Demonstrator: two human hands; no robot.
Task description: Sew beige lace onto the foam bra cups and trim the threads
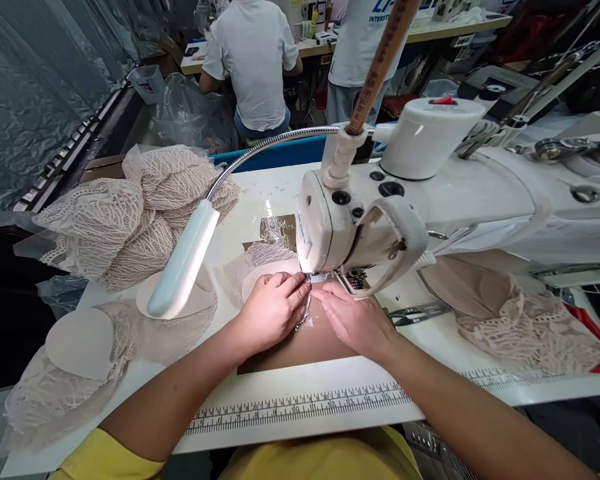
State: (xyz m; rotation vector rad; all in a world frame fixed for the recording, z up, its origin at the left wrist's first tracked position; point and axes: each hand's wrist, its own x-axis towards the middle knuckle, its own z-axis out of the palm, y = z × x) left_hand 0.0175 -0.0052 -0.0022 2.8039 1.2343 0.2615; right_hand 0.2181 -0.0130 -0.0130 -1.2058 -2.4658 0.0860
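Note:
Under the needle end of a white sewing machine [314, 223] lies a pale bra cup [255, 273] with beige lace [270, 252] at its far side. My left hand [275, 310] is closed on the near edge of this work, its fingers bunched beside the presser foot [321, 277]. From the other side, my right hand [355, 317] reaches in with fingers drawn together, its fingertips at the edge of the same piece. Both hands rest over a brown sheet [305, 347] on the table. My fingers partly hide the fabric edge and the needle.
Piled lace pieces [100, 220] and loose cups [80, 343] lie at left, below a gooseneck lamp [185, 260]. At right are scissors [420, 313], more lace cups [515, 313] and a red-handled tool [593, 333]. A ruler strip [300, 407] lines the front edge. Two people [253, 60] are beyond.

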